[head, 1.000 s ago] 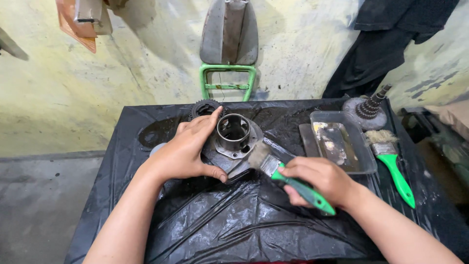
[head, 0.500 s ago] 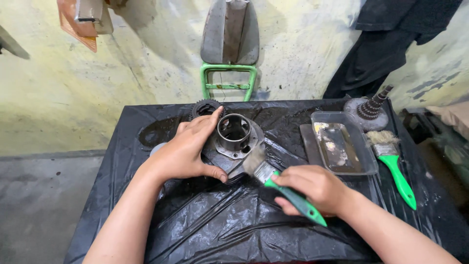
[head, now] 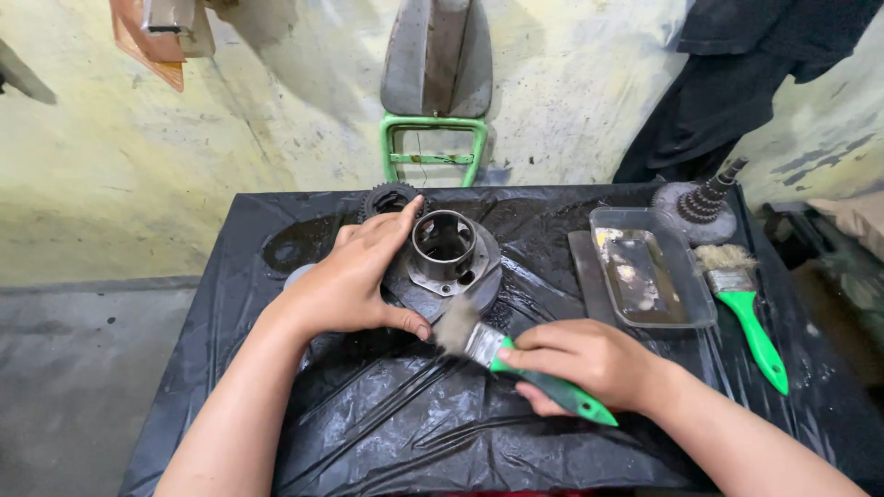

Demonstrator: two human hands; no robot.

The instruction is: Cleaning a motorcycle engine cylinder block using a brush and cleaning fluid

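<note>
We count two hands at work. Our left hand (head: 354,281) lies over the near-left side of a round metal housing (head: 447,262), its grip spread, fingers along the rim and the thumb pressed to the front edge. Our right hand (head: 585,361) has its grip wrapped tight around the green handle of a paintbrush (head: 502,354), whose worn bristles touch the housing's front edge, just beside the left thumb.

Brushes: two. The second paintbrush (head: 748,308), also green-handled, lies well off to the right of the right grip, untouched. Trays: one, a clear shallow tray (head: 649,276) with a film of dirty liquid, between the right grip and that spare brush. Gears: one toothed gear (head: 387,195) beyond the left grip's fingertips, and one stepped gear shaft (head: 704,202) standing on a round base past the tray.

The table (head: 230,368) is covered in crinkled black plastic sheeting, wet and glossy in patches. Behind it rises a stained yellowish wall; a green metal frame (head: 433,147) with a grey panel above it leans there, and dark cloth (head: 737,83) hangs at the upper right. To the left we see bare grey floor (head: 64,387).

The left palm hides much of the housing's left side, and a small pale disc at our left wrist is too covered to identify. The gear is half hidden behind the fingers.
</note>
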